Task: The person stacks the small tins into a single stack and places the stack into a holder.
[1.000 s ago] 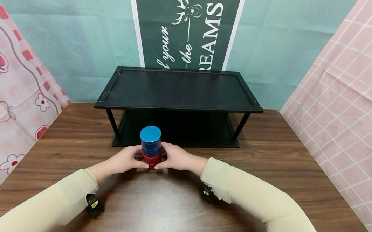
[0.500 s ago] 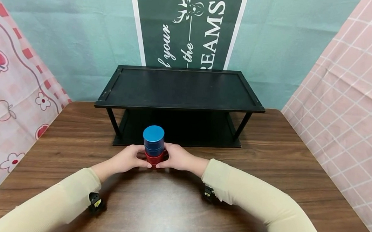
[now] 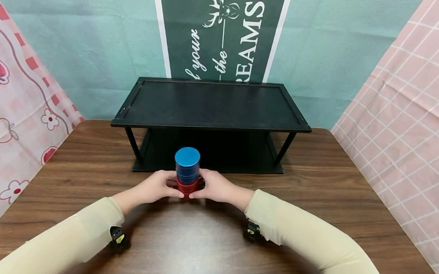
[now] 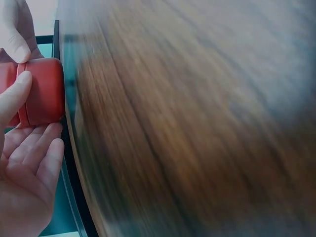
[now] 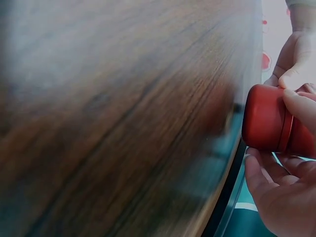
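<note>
from the head view i have the black shelf [image 3: 213,105] as my marker, and just in front of its lower tier, a little left of its middle, a blue container [image 3: 187,166] sits upright on top of a red container [image 3: 188,187]. the person's left hand [image 3: 157,187] is on the side toward the shelf's left leg, the right hand [image 3: 214,187] on the side toward its right leg, and both hold the red container between them in a narrow grip, thumbs nearly meeting on the face turned away from the shelf

the blue container, with its flat shiny lid, i get from the head view alone; the wrist views give me what that one hides. in the left wrist view i see the red container's rounded base and a raised band round it, with the left thumb laid over that band and the fingers against the opposite side. the right wrist view shows me the same kind of hold from the right hand, thumb by the band, fingers reaching round. i cannot tell from any view whether the base touches the wooden table [image 3: 214,240], which is smeared and blurry up close

only the head view gives me the surroundings: a dark green panel [image 3: 189,11] with white lettering on the teal cloth [image 3: 98,39] behind the shelf, and a pink checked cloth [image 3: 411,110] well out to the shelf's right
</note>
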`<act>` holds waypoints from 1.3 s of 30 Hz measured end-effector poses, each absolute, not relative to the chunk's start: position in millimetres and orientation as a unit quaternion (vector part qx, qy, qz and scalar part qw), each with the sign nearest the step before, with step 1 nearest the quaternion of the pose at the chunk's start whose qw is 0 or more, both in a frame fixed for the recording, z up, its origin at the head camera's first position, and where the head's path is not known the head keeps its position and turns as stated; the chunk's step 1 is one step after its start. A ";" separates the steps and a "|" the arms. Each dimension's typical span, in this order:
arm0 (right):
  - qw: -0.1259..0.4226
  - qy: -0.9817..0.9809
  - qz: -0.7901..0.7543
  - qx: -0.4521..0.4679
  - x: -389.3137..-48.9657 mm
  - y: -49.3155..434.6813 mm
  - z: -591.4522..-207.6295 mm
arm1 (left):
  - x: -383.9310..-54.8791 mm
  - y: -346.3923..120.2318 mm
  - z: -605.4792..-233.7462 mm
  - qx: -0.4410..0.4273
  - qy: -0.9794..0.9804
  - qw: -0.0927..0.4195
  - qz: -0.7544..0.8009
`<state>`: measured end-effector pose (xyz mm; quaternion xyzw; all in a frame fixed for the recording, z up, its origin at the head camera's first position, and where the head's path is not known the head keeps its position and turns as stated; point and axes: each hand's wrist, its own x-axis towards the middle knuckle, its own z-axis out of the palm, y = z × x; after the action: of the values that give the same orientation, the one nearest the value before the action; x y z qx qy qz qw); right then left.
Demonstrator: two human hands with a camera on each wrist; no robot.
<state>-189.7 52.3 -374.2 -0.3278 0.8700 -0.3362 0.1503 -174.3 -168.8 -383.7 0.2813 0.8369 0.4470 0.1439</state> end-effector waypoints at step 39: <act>0.137 0.857 -0.381 -0.318 -187.4 98.5 -372.9 | -182.5 -124.6 -377.6 0.299 0.840 0.140 0.430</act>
<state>-187.4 98.5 -372.9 -0.3180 0.8572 -0.3812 0.1368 -182.5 -124.6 -377.6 0.2990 0.8403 0.4300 0.1398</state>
